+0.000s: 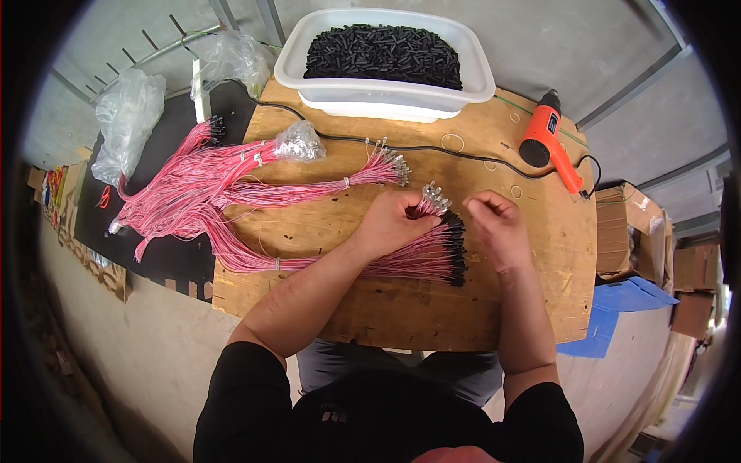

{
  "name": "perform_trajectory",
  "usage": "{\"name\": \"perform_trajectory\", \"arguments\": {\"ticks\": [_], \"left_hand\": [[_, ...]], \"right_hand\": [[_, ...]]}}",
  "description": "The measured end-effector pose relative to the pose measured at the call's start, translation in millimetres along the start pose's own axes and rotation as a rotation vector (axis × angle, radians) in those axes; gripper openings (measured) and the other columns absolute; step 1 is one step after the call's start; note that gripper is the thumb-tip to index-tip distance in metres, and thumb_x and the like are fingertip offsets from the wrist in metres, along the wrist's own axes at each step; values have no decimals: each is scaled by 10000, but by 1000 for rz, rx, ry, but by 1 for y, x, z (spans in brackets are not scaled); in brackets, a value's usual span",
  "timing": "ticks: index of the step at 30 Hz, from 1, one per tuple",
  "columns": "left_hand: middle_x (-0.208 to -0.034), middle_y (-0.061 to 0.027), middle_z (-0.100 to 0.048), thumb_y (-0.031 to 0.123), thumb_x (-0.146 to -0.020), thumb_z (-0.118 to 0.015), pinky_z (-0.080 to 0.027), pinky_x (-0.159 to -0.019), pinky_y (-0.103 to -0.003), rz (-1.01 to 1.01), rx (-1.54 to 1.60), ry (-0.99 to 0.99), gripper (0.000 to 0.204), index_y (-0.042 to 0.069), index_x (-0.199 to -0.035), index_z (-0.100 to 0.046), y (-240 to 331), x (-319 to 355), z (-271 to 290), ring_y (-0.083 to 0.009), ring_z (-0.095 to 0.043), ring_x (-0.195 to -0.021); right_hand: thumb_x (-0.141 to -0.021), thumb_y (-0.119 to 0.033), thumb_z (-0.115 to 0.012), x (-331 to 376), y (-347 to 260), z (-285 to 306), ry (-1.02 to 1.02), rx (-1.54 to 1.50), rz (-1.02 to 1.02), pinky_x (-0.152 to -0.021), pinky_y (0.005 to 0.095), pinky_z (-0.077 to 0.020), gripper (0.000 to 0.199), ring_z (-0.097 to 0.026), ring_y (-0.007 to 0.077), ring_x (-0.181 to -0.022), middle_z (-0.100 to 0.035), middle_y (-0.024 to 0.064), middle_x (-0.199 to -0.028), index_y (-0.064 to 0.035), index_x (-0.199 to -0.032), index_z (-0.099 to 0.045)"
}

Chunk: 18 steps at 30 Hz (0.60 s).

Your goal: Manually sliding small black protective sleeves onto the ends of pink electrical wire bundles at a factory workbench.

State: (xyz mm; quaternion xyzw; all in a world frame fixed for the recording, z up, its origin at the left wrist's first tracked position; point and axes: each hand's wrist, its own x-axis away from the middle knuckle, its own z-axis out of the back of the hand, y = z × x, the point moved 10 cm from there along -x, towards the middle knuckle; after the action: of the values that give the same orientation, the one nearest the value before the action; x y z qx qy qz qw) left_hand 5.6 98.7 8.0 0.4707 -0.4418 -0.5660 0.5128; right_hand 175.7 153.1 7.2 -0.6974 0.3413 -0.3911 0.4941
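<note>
My left hand (395,225) is closed around a small bunch of pink and white wires, its silvery end pieces (434,202) sticking up past the thumb. Just to the right, my right hand (498,228) has its fingers curled in a pinch; whatever they hold, if anything, is too small to make out. Below the left hand, a wide row of wires with black sleeves (457,258) on their ends lies fanned across the wooden table (532,297). Another tied wire bundle (340,184) with bare metal ends lies behind the left wrist.
A white plastic tub (370,104) of short black tubes stands at the back. An orange heat gun (544,139) lies at the back right, its black cord (401,147) crossing the table. More pink wires (174,193) and plastic bags (131,116) are on the left; cardboard boxes (629,231) stand right.
</note>
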Motion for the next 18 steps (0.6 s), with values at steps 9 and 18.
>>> {"name": "perform_trajectory", "arguments": {"ticks": [9, 18], "left_hand": [[-797, -94, -712, 108, -814, -804, -515, -653, -296, -31, -1, -4, 173, 5, -924, -720, 5, 0, 0, -110, -643, -703], [-799, -54, -707, 108, -819, -807, -511, -661, -283, -15, 90, -28, 182, 9, -941, -715, -1, 0, -2, -78, -615, -715]], "right_hand": [[-913, -57, -736, 5, -7, -25, -52, 309, 195, -557, 186, -336, 72, -425, -5, -645, -570, -85, -738, -13, -960, -704], [-906, -54, -733, 6, -6, -21, -23, 409, 193, -544, 185, -325, 56, -417, -10, -635, -550, -90, -703, -16, -896, -693]]}}
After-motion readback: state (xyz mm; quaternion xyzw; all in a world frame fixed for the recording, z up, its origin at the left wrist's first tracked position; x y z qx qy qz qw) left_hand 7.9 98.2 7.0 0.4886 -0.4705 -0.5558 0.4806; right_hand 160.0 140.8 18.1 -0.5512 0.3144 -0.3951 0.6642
